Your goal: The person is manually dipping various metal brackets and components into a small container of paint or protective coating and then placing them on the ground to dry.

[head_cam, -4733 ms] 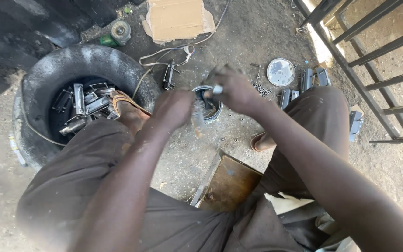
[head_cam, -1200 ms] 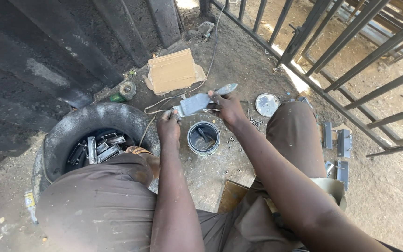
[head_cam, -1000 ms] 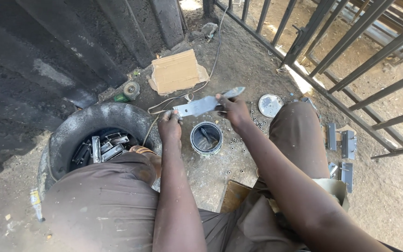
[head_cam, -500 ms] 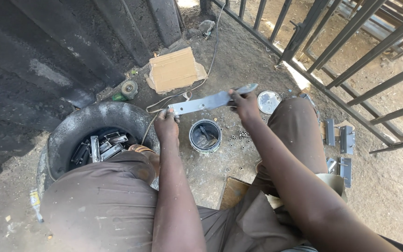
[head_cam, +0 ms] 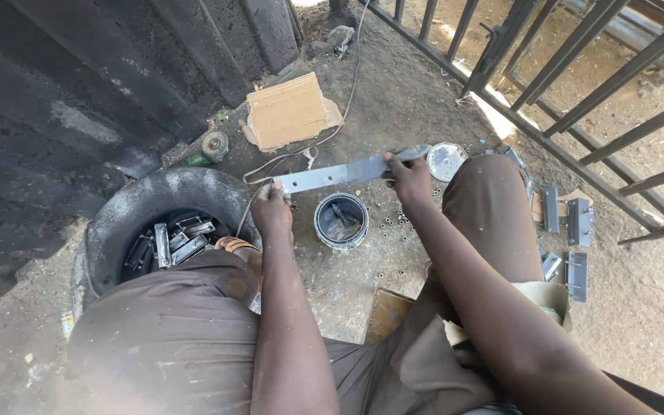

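Observation:
A long flat grey metal strip (head_cam: 332, 175) is held level between both hands above an open paint can (head_cam: 341, 220). My left hand (head_cam: 270, 211) grips the strip's left end. My right hand (head_cam: 410, 178) is closed on its right end, close to my right knee. The can holds dark liquid, and a stick or brush leans inside it. It stands on the dirt ground between my knees.
An old tyre (head_cam: 155, 223) at left holds several metal pieces. A cardboard sheet (head_cam: 290, 111) and a cable (head_cam: 347, 84) lie beyond. A round can lid (head_cam: 446, 160) and metal hinges (head_cam: 570, 223) lie at right by a barred gate (head_cam: 578, 84). Small nuts scatter near the can.
Earlier both hands worked at the can. Since then they have lifted the metal strip over it, and my right hand has slid outward to the strip's right end.

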